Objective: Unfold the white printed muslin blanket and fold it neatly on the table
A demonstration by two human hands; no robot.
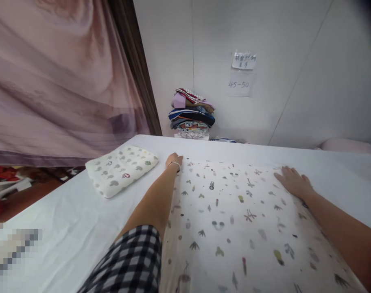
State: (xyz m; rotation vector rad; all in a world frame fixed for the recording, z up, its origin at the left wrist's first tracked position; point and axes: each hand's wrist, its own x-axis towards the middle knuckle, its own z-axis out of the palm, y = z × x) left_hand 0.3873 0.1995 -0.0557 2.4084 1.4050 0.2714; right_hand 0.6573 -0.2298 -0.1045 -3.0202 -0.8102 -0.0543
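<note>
A thin white cloth (231, 211) printed with small plants, starfish and sunglasses lies spread over the white table. At its far left corner, my left hand (173, 160) has its fingers curled in on the cloth edge; a bracelet circles that wrist. My right hand (293, 181) rests palm down by the far right corner, fingers apart and flat on the fabric. Left of my left arm sits a folded cream cloth (122, 171) with grey, red and green printed shapes.
The white table (66, 221) reaches toward a grey wall. Beyond its far edge rises a stack of folded fabrics (191, 112). Two paper signs (244, 61) hang on the wall. A pink curtain (60, 81) covers the left side, and a pinkish bundle (350, 145) shows at far right.
</note>
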